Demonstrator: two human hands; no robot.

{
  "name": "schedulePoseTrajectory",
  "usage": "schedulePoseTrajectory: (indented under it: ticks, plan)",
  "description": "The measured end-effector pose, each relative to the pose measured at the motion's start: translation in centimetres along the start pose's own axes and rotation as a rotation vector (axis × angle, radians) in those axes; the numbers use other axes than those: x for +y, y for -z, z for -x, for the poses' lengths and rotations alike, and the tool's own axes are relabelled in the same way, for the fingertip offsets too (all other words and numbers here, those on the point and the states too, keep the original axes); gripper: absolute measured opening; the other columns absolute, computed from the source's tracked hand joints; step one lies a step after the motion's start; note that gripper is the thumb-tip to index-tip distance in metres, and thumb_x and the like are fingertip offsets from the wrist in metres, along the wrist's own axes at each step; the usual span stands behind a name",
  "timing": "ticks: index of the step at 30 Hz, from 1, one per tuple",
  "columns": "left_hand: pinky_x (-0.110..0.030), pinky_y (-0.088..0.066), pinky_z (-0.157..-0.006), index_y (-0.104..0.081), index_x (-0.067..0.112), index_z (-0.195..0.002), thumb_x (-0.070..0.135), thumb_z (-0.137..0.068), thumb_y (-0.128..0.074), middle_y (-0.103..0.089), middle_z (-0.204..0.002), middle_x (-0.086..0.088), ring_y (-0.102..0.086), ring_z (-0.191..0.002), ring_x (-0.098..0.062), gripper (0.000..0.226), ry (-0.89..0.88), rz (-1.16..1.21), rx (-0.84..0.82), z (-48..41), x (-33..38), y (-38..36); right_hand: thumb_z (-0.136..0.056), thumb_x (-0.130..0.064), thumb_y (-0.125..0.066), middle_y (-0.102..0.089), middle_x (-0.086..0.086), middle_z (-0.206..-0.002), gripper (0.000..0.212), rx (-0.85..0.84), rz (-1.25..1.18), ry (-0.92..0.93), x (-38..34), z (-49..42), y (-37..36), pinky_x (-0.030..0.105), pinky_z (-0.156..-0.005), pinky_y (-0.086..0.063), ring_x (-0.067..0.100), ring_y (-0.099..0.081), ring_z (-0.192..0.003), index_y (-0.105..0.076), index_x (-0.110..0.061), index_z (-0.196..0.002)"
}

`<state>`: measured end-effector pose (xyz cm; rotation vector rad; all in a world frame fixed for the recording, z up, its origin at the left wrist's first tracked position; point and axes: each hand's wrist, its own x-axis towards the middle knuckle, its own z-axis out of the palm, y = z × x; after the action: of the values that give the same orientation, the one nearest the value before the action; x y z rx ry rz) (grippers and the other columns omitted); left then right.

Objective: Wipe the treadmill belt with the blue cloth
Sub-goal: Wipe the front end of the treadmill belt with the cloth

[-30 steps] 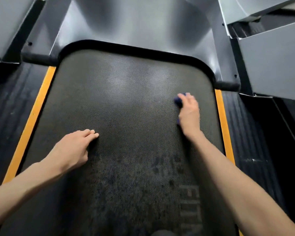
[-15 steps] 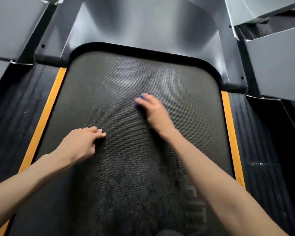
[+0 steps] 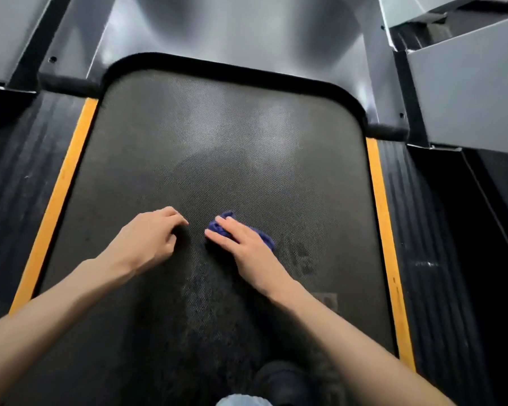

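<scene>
The dark textured treadmill belt (image 3: pixel 232 148) fills the middle of the head view, with darker damp patches near me. A crumpled blue cloth (image 3: pixel 222 225) lies on the belt near its middle. My right hand (image 3: pixel 247 250) lies flat on top of it, its fingers stretched out and pressing it onto the belt. Only the cloth's front and right edges show from under the hand. My left hand (image 3: pixel 147 241) is just to the left, a short gap away. Its fingers are loosely curled, the tips rest on the belt, and it holds nothing.
Yellow strips (image 3: pixel 71 168) and black ribbed side rails (image 3: pixel 423 230) border the belt on both sides. The grey motor hood (image 3: pixel 232 30) rises at the belt's far end. Another grey machine panel (image 3: pixel 467 92) stands at the right. A dark shoe (image 3: pixel 279 379) shows at the bottom.
My right hand has swept the cloth from the belt's right edge leftward and toward me, ending beside my left hand. The left hand has stayed planted on the belt.
</scene>
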<state>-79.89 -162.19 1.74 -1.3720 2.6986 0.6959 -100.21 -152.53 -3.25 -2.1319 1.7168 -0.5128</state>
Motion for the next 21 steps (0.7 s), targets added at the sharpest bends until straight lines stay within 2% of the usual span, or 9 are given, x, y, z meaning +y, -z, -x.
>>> schedulePoseTrajectory:
  ticks: [2,4,7,10,12,15,18,19,21]
  plan:
    - [-0.036,-0.05,-0.091,-0.069,0.016,-0.105,0.004,-0.074,-0.052,-0.063,-0.117,0.002,-0.062,-0.104,-0.025,0.038,-0.071,0.009,-0.016,0.7,-0.4,-0.5,-0.089,-0.004,-0.038,-0.045,0.012,-0.141,0.048,0.029,0.085,-0.021,3.6,2.5,2.5,0.032,-0.111,-0.028,0.026,-0.041,-0.13,-0.053,-0.018,-0.132]
    - [-0.037,-0.048,-0.094,-0.071,0.014,-0.103,-0.001,-0.071,-0.054,-0.064,-0.118,-0.003,-0.063,-0.104,-0.028,0.039,-0.073,0.009,-0.038,1.1,-1.0,-0.4,-0.081,-0.003,-0.041,-0.044,0.015,-0.14,0.053,0.21,0.124,-0.278,8.1,5.1,5.5,0.035,-0.11,-0.03,0.027,-0.039,-0.13,-0.053,-0.014,-0.132]
    - [-0.038,-0.045,-0.098,-0.071,0.011,-0.106,-0.008,-0.071,-0.055,-0.062,-0.121,-0.005,-0.06,-0.109,-0.028,0.043,-0.022,0.015,-0.009,1.1,-1.8,-0.1,-0.084,0.004,-0.04,-0.04,0.019,-0.142,0.051,0.418,0.105,-0.691,11.1,7.1,8.0,0.036,-0.11,-0.028,0.034,-0.037,-0.131,-0.05,-0.007,-0.133]
    - [-0.04,-0.047,-0.096,-0.071,0.009,-0.102,-0.003,-0.072,-0.047,-0.065,-0.117,-0.007,-0.063,-0.105,-0.029,0.04,-0.042,0.01,0.051,0.7,-1.4,0.2,-0.083,0.004,-0.037,-0.041,0.022,-0.141,0.053,0.542,0.133,-0.857,8.5,5.0,5.9,0.038,-0.108,-0.029,0.038,-0.04,-0.128,-0.052,-0.008,-0.133]
    - [-0.04,-0.049,-0.092,-0.073,0.009,-0.098,0.006,-0.066,-0.041,-0.067,-0.112,-0.008,-0.065,-0.099,-0.029,0.045,-0.075,-0.011,0.061,0.6,-0.9,0.3,-0.08,-0.002,-0.034,-0.046,0.022,-0.137,0.053,0.521,0.091,-0.734,5.1,3.0,3.0,0.034,-0.11,-0.027,0.035,-0.042,-0.126,-0.056,-0.009,-0.129]
    - [-0.038,-0.049,-0.092,-0.073,0.01,-0.099,0.012,-0.063,-0.039,-0.066,-0.114,-0.007,-0.065,-0.099,-0.029,0.05,-0.078,-0.034,0.033,0.7,-0.4,0.3,-0.081,-0.005,-0.037,-0.046,0.018,-0.138,0.052,0.309,-0.025,-0.358,-1.1,1.3,-1.2,0.024,-0.114,-0.017,0.026,-0.037,-0.13,-0.055,-0.011,-0.129]
    - [-0.036,-0.048,-0.092,-0.072,0.01,-0.101,0.01,-0.066,-0.04,-0.065,-0.117,-0.007,-0.064,-0.1,-0.029,0.048,-0.069,-0.052,0.02,1.0,-0.7,0.4,-0.082,-0.001,-0.042,-0.043,0.014,-0.142,0.055,0.073,-0.006,-0.033,-2.3,2.0,-1.8,0.032,-0.113,-0.026,0.028,-0.039,-0.132,-0.05,-0.016,-0.134]
    - [-0.036,-0.047,-0.092,-0.072,0.01,-0.103,0.007,-0.07,-0.043,-0.064,-0.118,-0.007,-0.064,-0.101,-0.029,0.044,-0.058,-0.049,0.019,1.2,-0.9,0.6,-0.084,-0.002,-0.042,-0.043,0.012,-0.142,0.053,0.063,0.025,0.004,-0.9,2.6,-1.1,0.033,-0.112,-0.028,0.027,-0.04,-0.132,-0.05,-0.018,-0.135]
    - [-0.037,-0.046,-0.093,-0.071,0.01,-0.105,0.002,-0.073,-0.05,-0.063,-0.121,-0.008,-0.062,-0.104,-0.03,0.039,-0.034,-0.032,0.016,1.4,-1.2,0.8,-0.083,-0.001,-0.045,-0.043,0.012,-0.142,0.054,0.156,0.058,-0.141,3.1,4.5,1.1,0.033,-0.112,-0.027,0.026,-0.039,-0.132,-0.05,-0.017,-0.134]
